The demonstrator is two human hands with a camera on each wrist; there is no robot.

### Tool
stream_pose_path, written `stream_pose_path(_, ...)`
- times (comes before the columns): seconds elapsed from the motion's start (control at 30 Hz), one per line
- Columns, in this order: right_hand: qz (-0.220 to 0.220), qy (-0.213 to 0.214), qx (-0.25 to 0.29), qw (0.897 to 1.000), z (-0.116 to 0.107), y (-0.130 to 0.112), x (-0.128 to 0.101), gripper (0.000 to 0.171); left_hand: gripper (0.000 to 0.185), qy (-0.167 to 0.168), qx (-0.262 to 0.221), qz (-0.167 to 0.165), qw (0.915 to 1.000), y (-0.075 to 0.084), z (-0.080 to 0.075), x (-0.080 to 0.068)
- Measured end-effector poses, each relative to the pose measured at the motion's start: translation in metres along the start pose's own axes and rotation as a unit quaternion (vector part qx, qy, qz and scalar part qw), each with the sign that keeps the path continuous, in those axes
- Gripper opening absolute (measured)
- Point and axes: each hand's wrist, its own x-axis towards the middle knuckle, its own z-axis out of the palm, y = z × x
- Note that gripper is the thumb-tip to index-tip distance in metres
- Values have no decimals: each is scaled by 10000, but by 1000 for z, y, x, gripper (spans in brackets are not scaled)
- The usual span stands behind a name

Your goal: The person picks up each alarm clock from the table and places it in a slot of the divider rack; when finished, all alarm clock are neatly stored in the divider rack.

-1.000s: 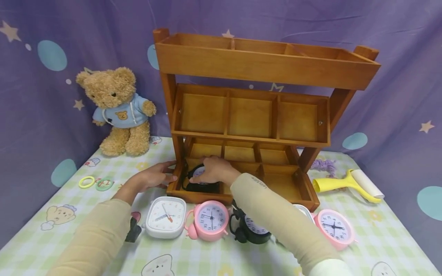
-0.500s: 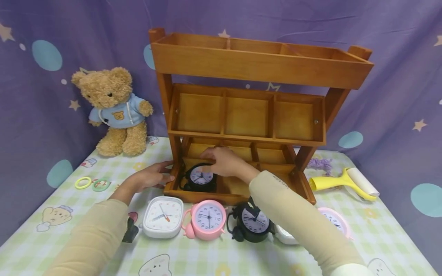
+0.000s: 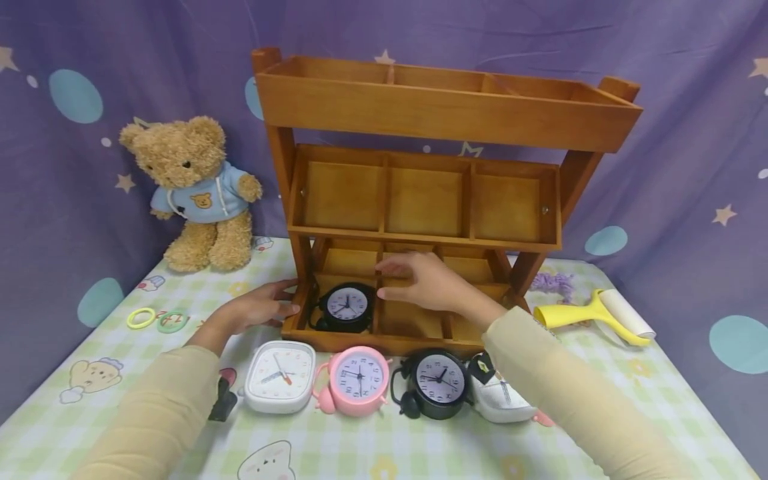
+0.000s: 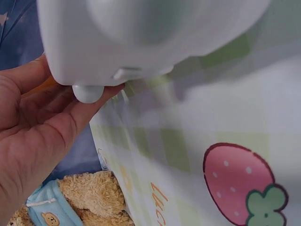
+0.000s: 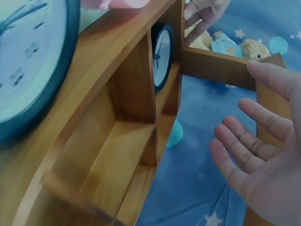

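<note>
A black twin-bell alarm clock [image 3: 347, 307] sits face-up in the left compartment of the bottom tier of a brown wooden shelf [image 3: 444, 110]. Beside it, over the middle compartment, my right hand [image 3: 429, 283] hovers with fingers spread and nothing in them; the right wrist view shows its bare palm. My left hand [image 3: 261, 308] rests at the bottom tier's left end, fingers extended against the wood. In front of the shelf lie a white square clock [image 3: 281, 377], a pink alarm clock [image 3: 360, 380], another black alarm clock [image 3: 441, 377] and a white clock [image 3: 501, 400] partly behind my right sleeve.
A teddy bear [image 3: 201, 193] in a blue hoodie stands at the back left. Yellow [image 3: 141, 318] and green rings [image 3: 173, 321] lie left of the shelf. On the right are a yellow-handled lint roller [image 3: 591, 317] and a fuzzy purple item [image 3: 552, 285].
My right hand has let go of the black alarm clock in the left compartment and drawn away to the right, its fingers spreading. The left hand stays at the shelf's end.
</note>
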Motion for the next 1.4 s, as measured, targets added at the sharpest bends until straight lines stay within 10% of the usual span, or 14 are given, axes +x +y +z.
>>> stream_pose_path(1.4,418,1249,299,9908,-65,103,-198,53,76,41,133,-160,9998,4,3,0)
